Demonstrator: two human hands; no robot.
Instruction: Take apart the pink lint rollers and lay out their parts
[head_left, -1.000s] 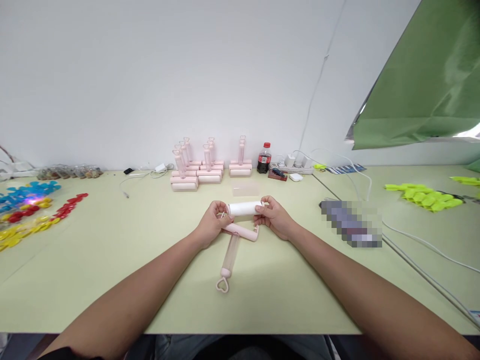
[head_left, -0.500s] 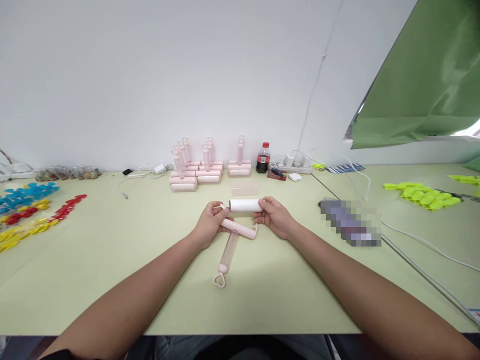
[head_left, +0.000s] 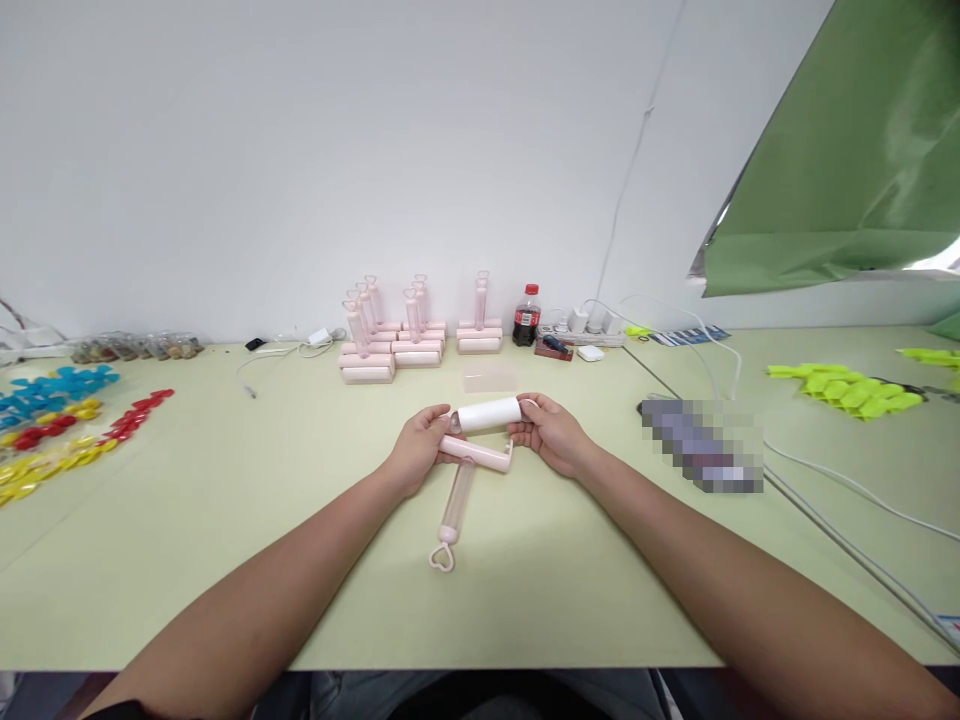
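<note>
Since the earlier frame, the white, paper-like cylindrical roll (head_left: 489, 414) has tilted, its left end now lower, beside the left hand (head_left: 421, 448). That hand's fingers are clamped on the pale-pink plastic T-shaped holder (head_left: 480, 454); the right hand's (head_left: 551, 430) pinch the roll's right end. The roll lies just beyond the holder, over the pale-green bench (head_left: 585, 590).

Matt white paper-like roll (head_left: 489, 415), glossy pink plastic frame (head_left: 480, 454), see-through plastic handle (head_left: 458, 495), smooth worktop (head_left: 570, 570) with a soft sheen
</note>
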